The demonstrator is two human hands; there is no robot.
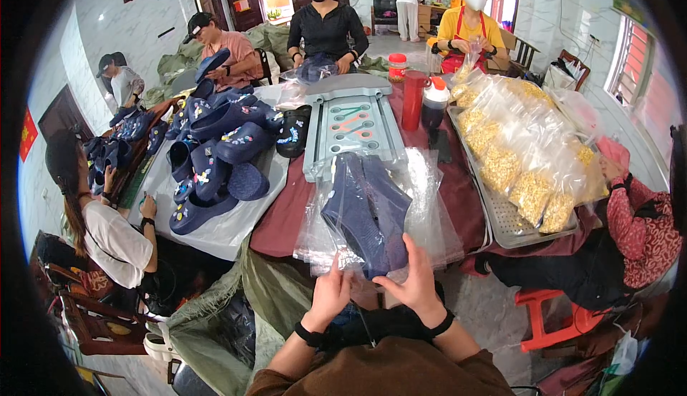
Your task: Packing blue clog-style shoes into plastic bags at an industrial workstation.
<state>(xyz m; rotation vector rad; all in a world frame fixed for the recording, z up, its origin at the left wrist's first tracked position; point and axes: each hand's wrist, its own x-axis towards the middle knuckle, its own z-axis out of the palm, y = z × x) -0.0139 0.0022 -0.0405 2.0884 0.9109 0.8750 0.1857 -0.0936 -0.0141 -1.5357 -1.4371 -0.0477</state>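
Note:
A pair of navy blue clogs (366, 213) lies sole to sole inside a clear plastic bag (325, 235) at the near edge of the table, straight before me. My left hand (332, 292) grips the bag's near left edge, its fingertips against the film. On the other side, my right hand (413, 281) grips the near right end of the bagged clogs, thumb at the heel and fingers along the side. Other clear bags (433, 213) lie flat beneath and to the right of the pair. Part of each palm is hidden.
Loose navy clogs (222, 138) are heaped at left. A grey board game case (351, 128) stands behind the bag, beside a red cylinder (413, 100) and a dark bottle (434, 104). Bags of yellow pieces (501, 163) fill a metal tray (512, 238) at right. Several people work around the tables.

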